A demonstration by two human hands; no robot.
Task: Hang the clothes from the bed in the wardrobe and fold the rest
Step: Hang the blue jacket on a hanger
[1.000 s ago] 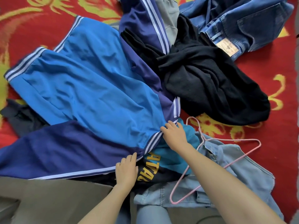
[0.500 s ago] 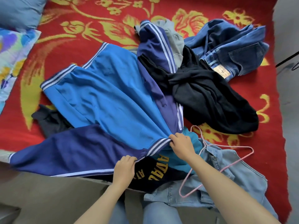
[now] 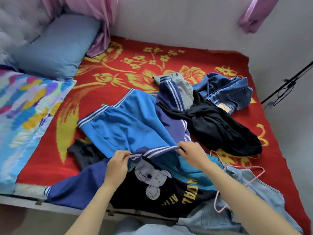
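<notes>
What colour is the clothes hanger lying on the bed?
Pink. The hanger shows best in the head view, lying on the light-blue denim garment.

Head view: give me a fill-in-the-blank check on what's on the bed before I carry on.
1. The left hand and right hand pinch the striped edge of a track jacket coloured ____.
2. The hanger on the light denim garment is ____.
3. The blanket is red with ____ flowers.
Missing words: blue; pink; yellow.
</notes>
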